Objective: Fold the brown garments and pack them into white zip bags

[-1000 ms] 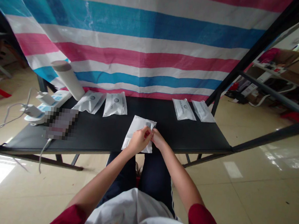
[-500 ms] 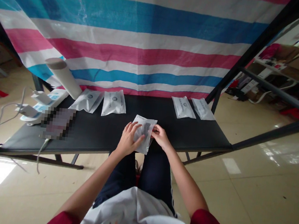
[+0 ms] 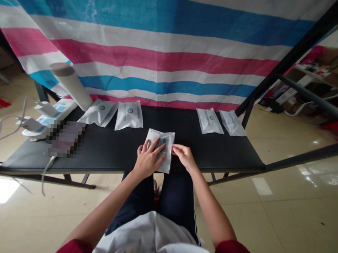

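Head cam: left hand (image 3: 147,160) was spread open on a clear pouch (image 3: 168,160) with a dark thing (image 3: 161,145) inside, on the black table (image 3: 105,156); right hand (image 3: 185,157) had its fingers at the pouch's right edge, can't tell if gripping; four more pouches (image 3: 129,115) lay further back

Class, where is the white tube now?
In the head view, the white tube leans at the black table's far left corner, beside the leftmost pouch.
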`<state>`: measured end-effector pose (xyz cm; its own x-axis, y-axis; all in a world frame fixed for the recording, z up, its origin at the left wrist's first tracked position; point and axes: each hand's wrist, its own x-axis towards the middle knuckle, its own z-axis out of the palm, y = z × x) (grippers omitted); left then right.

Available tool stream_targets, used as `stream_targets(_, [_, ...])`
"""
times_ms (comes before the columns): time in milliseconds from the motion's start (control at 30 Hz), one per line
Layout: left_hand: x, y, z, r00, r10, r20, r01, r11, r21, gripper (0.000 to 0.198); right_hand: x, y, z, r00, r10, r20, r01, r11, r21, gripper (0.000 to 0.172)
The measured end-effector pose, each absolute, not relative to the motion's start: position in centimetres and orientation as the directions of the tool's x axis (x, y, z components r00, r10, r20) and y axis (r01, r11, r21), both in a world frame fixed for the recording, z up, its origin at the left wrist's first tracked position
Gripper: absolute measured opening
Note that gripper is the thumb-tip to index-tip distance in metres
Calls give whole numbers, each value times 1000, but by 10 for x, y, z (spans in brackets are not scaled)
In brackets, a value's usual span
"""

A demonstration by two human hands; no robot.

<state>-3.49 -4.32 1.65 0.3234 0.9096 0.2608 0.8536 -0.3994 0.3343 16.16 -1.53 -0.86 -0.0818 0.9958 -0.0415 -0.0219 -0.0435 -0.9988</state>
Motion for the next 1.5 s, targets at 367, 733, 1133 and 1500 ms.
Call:
stream_targets(367, [-41, -82, 11, 663, 650, 372, 591, -759, 274, 23, 163, -96, -12, -279, 913, -298, 17, -306, -952, 42])
stream_targets(733, [-32, -72, 4, 638, 639, 431, 620, -757, 206, 16, 150, -78, -24, -145, 965, -220, -64, -231, -971, 43])
stream_targets(1133, [-18, -79, 11, 643, 587, 491, 561, -798, 220, 26, 150, -64, -18, -164, 951, -262, -103, -281, -954, 47])
stream_targets(1500, [-17, -78, 12, 606, 616, 503, 568, -778, 269, 25, 164, -71, -2, -277, 911, -305, -43, -329, -943, 47])
